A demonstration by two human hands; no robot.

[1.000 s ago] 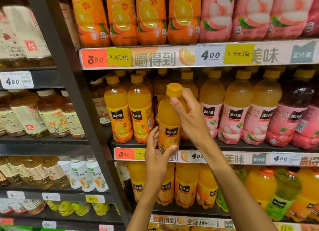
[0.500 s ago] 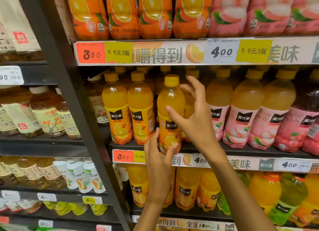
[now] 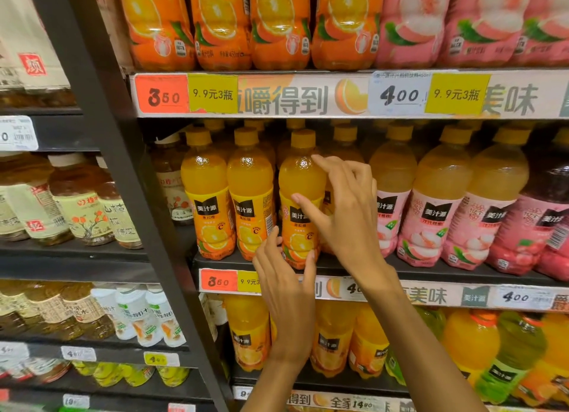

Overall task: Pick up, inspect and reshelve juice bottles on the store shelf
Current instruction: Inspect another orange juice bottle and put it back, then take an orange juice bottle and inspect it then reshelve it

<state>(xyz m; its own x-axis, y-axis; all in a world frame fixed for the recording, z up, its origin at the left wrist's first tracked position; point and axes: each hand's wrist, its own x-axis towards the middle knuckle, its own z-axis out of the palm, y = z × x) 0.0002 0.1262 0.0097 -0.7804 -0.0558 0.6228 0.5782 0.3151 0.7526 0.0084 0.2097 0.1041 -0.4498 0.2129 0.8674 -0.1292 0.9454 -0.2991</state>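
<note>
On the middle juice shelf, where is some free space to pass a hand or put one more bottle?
Bare shelf board shows left of the leftmost orange bottle, beside the black upright. A narrow gap separates the second orange bottle from the handled bottle. Rightward, the pink-labelled bottles stand packed.

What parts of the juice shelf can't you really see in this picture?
Head view only:
- Lower part of the orange juice bottle: covered by the left hand and right hand.
- Bottle behind the right hand: mostly hidden, label unreadable.
- Price tag under it: digits blocked by the right wrist.
- Top-shelf bottles: caps cut off by the upper edge.
- Back-row bottles: only caps show, in shadow.
- Small print on labels: too small.
</note>
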